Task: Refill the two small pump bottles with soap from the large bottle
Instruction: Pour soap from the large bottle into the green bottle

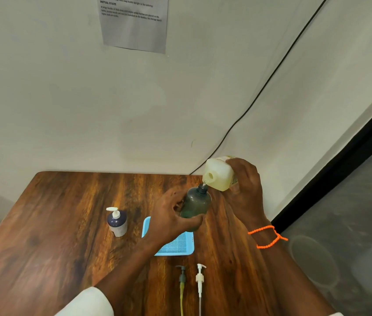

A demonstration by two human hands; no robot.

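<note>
Near edge of the bench [43,224]: two loose pumps. Mid: your left hand [169,217], fingers wrapped round the green bottle [196,207], tilts its neck far-right. Beyond: your right hand [245,190] grips the large bottle [219,174], mouth directly above that neck.

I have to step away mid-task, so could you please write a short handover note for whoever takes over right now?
Left hand holds the green bottle tilted above the blue tray, pump off.
Right hand tips the large bottle, its mouth at the green bottle's neck; a thin stream of soap is visible.
Purple bottle stands to the left with its pump on; whether it is filled I cannot tell.
Two loose pumps, green pump and white pump, lie on the table.
Left: finish pouring, refit the pump, set the large bottle upright.
</note>
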